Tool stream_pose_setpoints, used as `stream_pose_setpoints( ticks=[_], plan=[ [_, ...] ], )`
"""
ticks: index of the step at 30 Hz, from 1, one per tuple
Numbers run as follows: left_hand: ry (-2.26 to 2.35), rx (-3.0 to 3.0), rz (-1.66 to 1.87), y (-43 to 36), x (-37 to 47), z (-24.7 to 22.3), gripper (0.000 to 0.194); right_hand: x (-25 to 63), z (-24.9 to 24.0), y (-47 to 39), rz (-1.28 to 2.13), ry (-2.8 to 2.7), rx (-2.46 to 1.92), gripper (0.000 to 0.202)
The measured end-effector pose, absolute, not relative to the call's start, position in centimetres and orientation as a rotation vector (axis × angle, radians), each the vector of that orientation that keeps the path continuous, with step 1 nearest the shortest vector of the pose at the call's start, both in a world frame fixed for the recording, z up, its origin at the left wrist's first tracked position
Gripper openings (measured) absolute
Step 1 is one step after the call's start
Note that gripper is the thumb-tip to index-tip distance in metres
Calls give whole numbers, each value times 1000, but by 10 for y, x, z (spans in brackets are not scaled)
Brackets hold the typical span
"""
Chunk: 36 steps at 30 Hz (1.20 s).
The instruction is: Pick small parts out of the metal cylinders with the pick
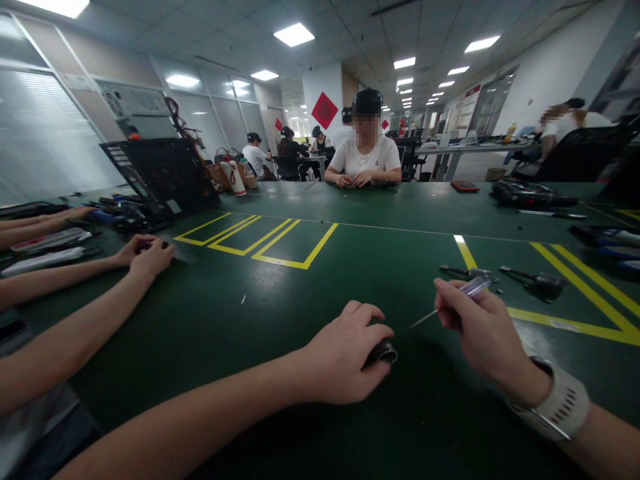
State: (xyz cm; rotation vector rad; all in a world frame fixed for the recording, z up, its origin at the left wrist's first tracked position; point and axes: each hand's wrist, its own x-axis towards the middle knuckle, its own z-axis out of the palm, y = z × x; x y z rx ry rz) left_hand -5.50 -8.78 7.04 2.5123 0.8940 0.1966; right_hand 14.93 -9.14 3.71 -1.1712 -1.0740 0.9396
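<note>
My left hand (353,353) is wrapped round a short dark cylinder (386,352) with a hollow, metal-rimmed end that faces right. Most of that cylinder is hidden by the fingers. In my right hand (473,320) is a screwdriver (475,287) with a clear, purplish handle. Its thin shaft slants down to the left, and the tip is a short way from the cylinder, apart from it. Beyond the right hand lie two dark parts with thin shafts, one part (467,272) partly behind the screwdriver handle, the other part (543,281) further right.
Yellow tape outlines (280,265) mark the green table (200,373). At left, a co-worker's hands (150,257) hold something small and dark. Another person (367,157) sits opposite. A black panel (160,177) stands back left; a black case (533,193) and pen (550,214) lie back right.
</note>
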Motion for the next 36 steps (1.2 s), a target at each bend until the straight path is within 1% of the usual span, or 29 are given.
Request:
stream_pose_setpoints(
  ticks=[2,5,8,12,16,20,24,26,29,32,36],
  plan=[
    [924,2475,187,-89,-58,69,35,147,36,-95,939,-1103,-1164,35],
    [895,2400,205,-87,-61,65,35,143,35,-101,949,-1228,-1198,37],
    [887,2260,329,-82,-65,61,33,139,35,-105,919,-1414,-1270,39],
    [947,1733,616,-75,-70,64,30,137,36,-109,838,-1597,-1316,41],
    [973,1259,774,-74,-72,72,30,136,34,-108,788,-1685,-1322,38],
    [963,1087,802,-76,-73,74,31,133,36,-111,711,-1810,-1304,37],
    [971,1057,763,-80,-73,72,34,128,39,-117,565,-2035,-1166,32],
    [974,1052,754,-83,-72,72,34,127,38,-118,596,-1968,-1179,32],
    [985,1044,759,-86,-70,72,35,130,37,-113,836,-1555,-1243,34],
    [1010,1049,776,-87,-69,71,34,132,41,-108,1032,-1134,-1095,31],
    [1023,1071,759,-87,-69,67,35,129,51,-113,1103,-1011,-927,28]
  ],
)
